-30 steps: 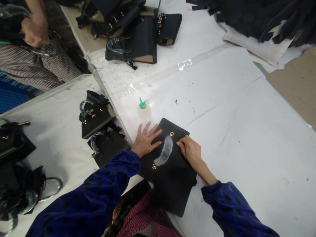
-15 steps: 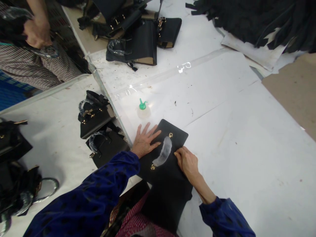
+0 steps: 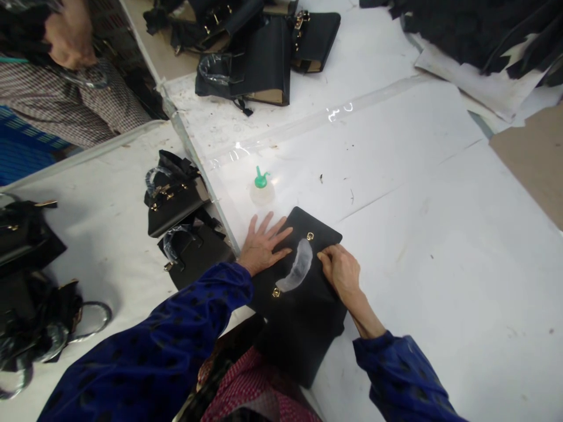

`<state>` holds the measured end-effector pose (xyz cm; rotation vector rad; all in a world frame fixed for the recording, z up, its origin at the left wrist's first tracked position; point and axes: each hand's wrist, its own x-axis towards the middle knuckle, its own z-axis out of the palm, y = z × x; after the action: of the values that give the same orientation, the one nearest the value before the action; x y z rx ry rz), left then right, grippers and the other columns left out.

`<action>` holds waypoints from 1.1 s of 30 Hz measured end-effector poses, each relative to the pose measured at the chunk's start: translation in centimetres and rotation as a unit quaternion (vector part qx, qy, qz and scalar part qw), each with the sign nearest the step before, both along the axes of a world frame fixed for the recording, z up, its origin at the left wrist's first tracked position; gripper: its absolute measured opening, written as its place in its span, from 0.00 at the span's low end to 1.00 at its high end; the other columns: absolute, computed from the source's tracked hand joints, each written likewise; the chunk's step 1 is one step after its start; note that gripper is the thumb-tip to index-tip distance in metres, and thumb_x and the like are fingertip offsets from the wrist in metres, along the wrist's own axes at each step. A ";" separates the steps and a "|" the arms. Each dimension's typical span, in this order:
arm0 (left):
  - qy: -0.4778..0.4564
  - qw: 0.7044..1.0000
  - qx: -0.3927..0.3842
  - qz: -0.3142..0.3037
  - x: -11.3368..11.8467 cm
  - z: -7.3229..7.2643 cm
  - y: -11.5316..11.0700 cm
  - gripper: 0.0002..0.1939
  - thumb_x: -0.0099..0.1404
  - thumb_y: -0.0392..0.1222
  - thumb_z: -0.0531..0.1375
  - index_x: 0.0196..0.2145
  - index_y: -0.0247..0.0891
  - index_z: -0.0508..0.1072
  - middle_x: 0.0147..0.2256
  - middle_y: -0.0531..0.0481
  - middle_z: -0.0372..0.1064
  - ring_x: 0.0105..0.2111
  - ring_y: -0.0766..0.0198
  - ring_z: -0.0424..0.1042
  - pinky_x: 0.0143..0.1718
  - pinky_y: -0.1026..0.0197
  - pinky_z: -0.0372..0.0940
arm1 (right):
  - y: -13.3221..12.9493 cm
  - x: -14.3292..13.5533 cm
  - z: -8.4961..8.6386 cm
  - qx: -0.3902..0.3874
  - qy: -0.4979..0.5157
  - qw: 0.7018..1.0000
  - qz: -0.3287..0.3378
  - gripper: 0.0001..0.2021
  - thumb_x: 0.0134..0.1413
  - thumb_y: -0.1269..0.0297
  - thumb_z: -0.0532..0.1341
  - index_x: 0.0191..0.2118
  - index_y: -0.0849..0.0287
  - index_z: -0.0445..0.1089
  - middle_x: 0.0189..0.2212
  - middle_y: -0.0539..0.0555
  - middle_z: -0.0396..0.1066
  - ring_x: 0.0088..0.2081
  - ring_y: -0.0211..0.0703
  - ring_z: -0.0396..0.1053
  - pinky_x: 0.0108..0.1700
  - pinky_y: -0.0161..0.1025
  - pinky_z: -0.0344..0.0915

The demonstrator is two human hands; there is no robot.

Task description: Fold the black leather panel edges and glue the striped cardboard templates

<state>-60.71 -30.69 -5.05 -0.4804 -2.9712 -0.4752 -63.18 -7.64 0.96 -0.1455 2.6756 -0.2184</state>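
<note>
A flat black handbag point(image 3: 303, 305) lies on the white table point(image 3: 417, 223) in front of me, its handle point(image 3: 297, 266) wrapped in clear plastic between two gold rings. My left hand point(image 3: 263, 243) rests flat on the bag's left side, fingers spread. My right hand point(image 3: 339, 269) presses on the bag just right of the handle, fingers curled down against the surface. A small glue bottle with a green nozzle point(image 3: 261, 189) stands just beyond my left hand.
Two finished black bags point(image 3: 176, 202) lie left of me, more at the far left point(image 3: 26, 246) and at the back point(image 3: 264, 58). A heap of black pieces point(image 3: 484, 29) fills the back right. Another person's hand point(image 3: 68, 38) works at the top left.
My right hand slid a little along the bag beside the handle and back. The left hand stayed flat on the bag. The view shifted slightly.
</note>
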 end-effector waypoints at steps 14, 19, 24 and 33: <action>-0.001 1.000 -0.001 -0.001 0.0 0.0 0.0 0.28 0.71 0.58 0.56 0.64 0.46 0.66 0.68 0.49 0.57 0.70 0.39 0.50 0.67 0.27 0.41 | -0.5 -4.8 -0.1 0.032 0.015 0.999 0.017 0.11 0.68 0.61 0.57 0.42 0.57 0.76 0.44 0.57 0.76 0.43 0.49 0.74 0.37 0.39 0.61; 0.002 1.000 0.000 0.001 -0.1 -0.1 0.0 0.28 0.71 0.58 0.56 0.64 0.46 0.66 0.68 0.49 0.58 0.69 0.38 0.51 0.66 0.26 0.42 | -0.7 -4.5 0.5 0.046 0.010 0.998 0.034 0.11 0.68 0.62 0.56 0.43 0.57 0.76 0.44 0.57 0.76 0.43 0.48 0.74 0.36 0.39 0.60; -0.001 1.000 0.003 0.001 0.0 0.1 0.0 0.27 0.71 0.57 0.56 0.64 0.46 0.67 0.68 0.49 0.59 0.70 0.39 0.51 0.67 0.27 0.42 | -0.2 -1.9 1.2 0.048 -0.031 0.996 0.073 0.08 0.66 0.64 0.59 0.39 0.55 0.77 0.40 0.53 0.77 0.38 0.43 0.75 0.34 0.37 0.60; -0.011 1.000 0.004 0.005 0.0 0.1 0.0 0.27 0.71 0.58 0.56 0.64 0.47 0.66 0.68 0.49 0.58 0.70 0.40 0.49 0.68 0.27 0.41 | -0.7 -4.6 0.8 0.069 -0.020 0.995 0.072 0.09 0.67 0.62 0.58 0.42 0.56 0.76 0.42 0.55 0.77 0.40 0.47 0.76 0.35 0.39 0.61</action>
<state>-60.71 -30.69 -4.92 -0.4635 -2.9907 -0.4940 -67.75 -8.30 1.73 -0.2874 2.6168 0.0090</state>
